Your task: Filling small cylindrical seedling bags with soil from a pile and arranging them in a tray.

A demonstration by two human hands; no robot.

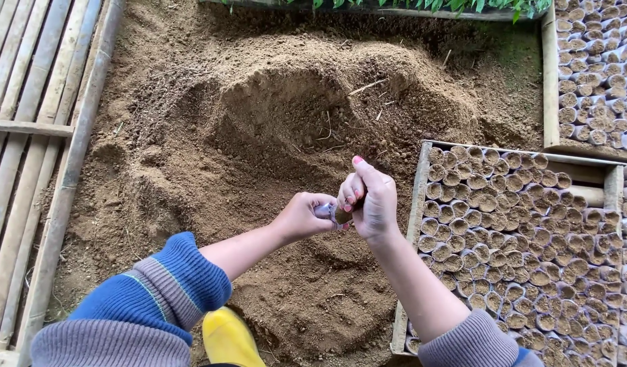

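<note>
now | left hand [301,216] + right hand [368,201] jointly gripping small soil-filled pot [338,215] | over soil heap [286,129]

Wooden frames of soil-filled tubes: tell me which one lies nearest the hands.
The lower frame, directly beside the right hand. The other frame sits farther off in the top right corner.

Over a hollowed mound of loose brown soil [307,122], the left hand [301,216] grips a small clear plastic sleeve pot [327,212] while the right hand [369,202] closes over its soil-filled top, fingers [351,190] curled down and thumb raised. Just right of the hands lies a wooden-framed tray [417,224] packed with rows of small soil-filled sleeve pots [517,238], with a second such tray [550,75] above it. A yellow rubber boot [228,340] shows at the bottom edge, and bamboo slats [28,122] run along the left.
</note>
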